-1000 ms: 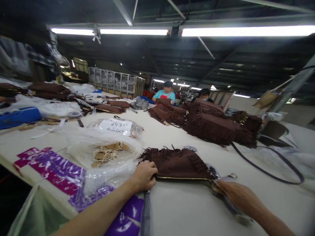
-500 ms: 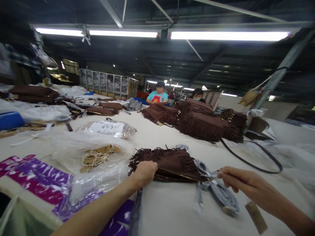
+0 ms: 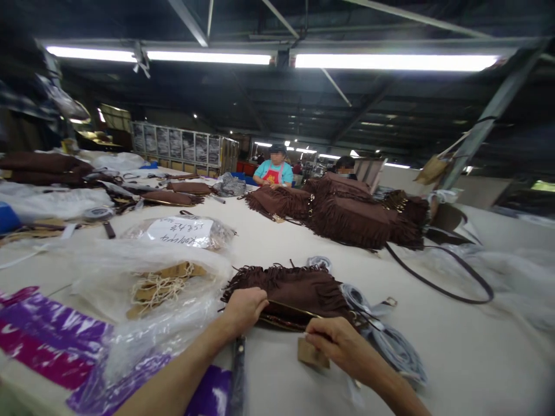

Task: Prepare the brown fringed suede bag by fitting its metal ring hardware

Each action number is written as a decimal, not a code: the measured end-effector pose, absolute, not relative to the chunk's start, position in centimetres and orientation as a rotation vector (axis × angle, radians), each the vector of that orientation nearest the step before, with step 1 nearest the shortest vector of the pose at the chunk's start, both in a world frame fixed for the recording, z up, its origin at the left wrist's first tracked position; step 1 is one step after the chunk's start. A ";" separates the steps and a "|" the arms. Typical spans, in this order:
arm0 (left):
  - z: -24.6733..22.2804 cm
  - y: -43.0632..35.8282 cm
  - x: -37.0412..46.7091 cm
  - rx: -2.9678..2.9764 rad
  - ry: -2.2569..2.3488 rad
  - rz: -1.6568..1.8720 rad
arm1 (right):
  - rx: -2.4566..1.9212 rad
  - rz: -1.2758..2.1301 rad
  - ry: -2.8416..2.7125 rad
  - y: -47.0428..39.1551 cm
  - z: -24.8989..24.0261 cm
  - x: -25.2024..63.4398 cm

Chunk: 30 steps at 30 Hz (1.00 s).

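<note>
A dark brown fringed bag [image 3: 299, 289] lies on the table with its gold zipper edge towards me and the zipper opening parted. My left hand [image 3: 245, 309] is closed on the near edge of the bag, left of its middle. At the right part of that same edge, my right hand [image 3: 336, 341] has its fingers pinched together. A brown card tag [image 3: 313, 353] hangs just below those fingers; its string is too thin to make out. Right of the bag lie grey wrapped straps [image 3: 396, 349] with a metal buckle [image 3: 391, 301].
A pile of brown fringed bags [image 3: 359, 214] with a long strap lies behind. On the left are a clear plastic bag of tags with cream strings [image 3: 167, 286], a labelled plastic packet [image 3: 182, 231] and purple packaging [image 3: 52, 329]. Across the table is a person in a red apron [image 3: 274, 172].
My right hand has moved left from the grey straps to the bag's near edge, bringing the card tag along. My left hand keeps hold of the bag. The view has shifted slightly.
</note>
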<state>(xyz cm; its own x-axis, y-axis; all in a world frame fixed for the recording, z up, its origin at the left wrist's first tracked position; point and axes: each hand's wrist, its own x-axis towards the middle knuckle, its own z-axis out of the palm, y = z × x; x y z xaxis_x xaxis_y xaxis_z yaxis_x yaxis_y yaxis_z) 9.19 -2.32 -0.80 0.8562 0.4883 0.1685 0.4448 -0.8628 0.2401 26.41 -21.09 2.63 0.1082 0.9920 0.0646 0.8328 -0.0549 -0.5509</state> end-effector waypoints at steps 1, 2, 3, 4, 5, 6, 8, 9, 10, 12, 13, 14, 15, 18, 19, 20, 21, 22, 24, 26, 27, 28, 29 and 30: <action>-0.8 -2.1 9.0 2.805 0.714 0.356 | -1.966 0.485 -1.734 -21.8 2.8 27.2; -0.9 -1.8 8.9 2.760 0.701 0.381 | -1.992 0.499 -1.685 -22.6 2.9 27.9; -0.9 -1.6 8.8 2.712 0.681 0.402 | -2.014 0.508 -1.632 -23.3 2.9 28.5; -0.8 -1.4 8.7 2.667 0.654 0.412 | -2.027 0.513 -1.580 -23.8 2.9 28.9; -0.7 -1.2 8.7 2.632 0.625 0.409 | -2.033 0.519 -1.540 -24.0 2.8 29.0; -0.6 -1.0 8.7 2.607 0.601 0.397 | -2.024 0.528 -1.528 -24.0 2.7 28.8; 0.0 -0.8 8.6 2.578 0.581 0.369 | -1.957 0.550 -1.609 -23.2 2.3 27.3; 0.5 -0.8 8.5 2.562 0.577 0.367 | -1.894 0.540 -1.695 -22.5 2.1 26.2; 1.2 -1.0 8.2 2.555 0.579 0.373 | -1.828 0.507 -1.793 -21.7 1.8 25.0; 2.8 -1.7 7.3 2.596 0.637 0.400 | -1.756 0.367 -1.980 -19.8 1.2 22.6; 3.6 -2.3 6.6 2.647 0.693 0.399 | -1.774 0.281 -2.057 -18.8 0.8 21.6; 4.3 -3.0 5.9 2.707 0.761 0.379 | -1.822 0.197 -2.121 -17.8 0.3 20.9; 4.9 -3.8 5.2 2.765 0.831 0.339 | -1.883 0.125 -2.170 -16.8 -0.2 20.5; 4.7 -6.3 3.4 2.849 0.956 0.181 | -1.941 -0.022 -2.187 -14.7 -1.8 20.6; 4.1 -6.9 3.0 2.854 0.980 0.142 | -1.913 -0.060 -2.151 -14.3 -2.2 21.0; 3.4 -7.3 2.7 2.854 1.013 0.110 | -1.870 -0.090 -2.103 -14.1 -2.5 21.5; 2.7 -7.5 2.5 2.851 1.055 0.077 | -1.819 -0.104 -2.048 -14.0 -2.7 22.1; 2.1 -7.6 2.3 2.844 1.109 0.041 | -1.767 -0.100 -1.994 -14.1 -2.8 22.8; 1.7 -7.3 2.1 2.819 1.229 -0.044 | -1.659 -0.041 -1.900 -14.7 -2.5 23.9; 2.1 -7.0 2.1 2.803 1.317 -0.086 | -1.570 0.041 -1.829 -15.3 -2.1 24.8; 2.5 -6.9 2.2 2.801 1.338 -0.061 | -1.541 0.070 -1.806 -15.5 -1.9 25.1; 2.9 -6.8 2.4 2.798 1.343 0.003 | -1.524 0.090 -1.789 -15.7 -1.7 25.2; 3.2 -6.9 2.6 2.792 1.328 0.094 | -1.514 0.104 -1.777 -15.8 -1.6 25.3; 3.3 -7.0 3.0 2.777 1.298 0.191 | -1.509 0.112 -1.767 -15.8 -1.6 25.3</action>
<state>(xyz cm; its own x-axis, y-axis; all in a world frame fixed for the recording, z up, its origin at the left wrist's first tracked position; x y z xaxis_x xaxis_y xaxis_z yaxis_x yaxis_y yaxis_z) 3.03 -7.03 3.31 0.6355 0.7677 0.0825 0.7590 -0.6407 0.1156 25.30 -15.79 -1.61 0.0231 0.8657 0.5001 0.7953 0.2871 -0.5339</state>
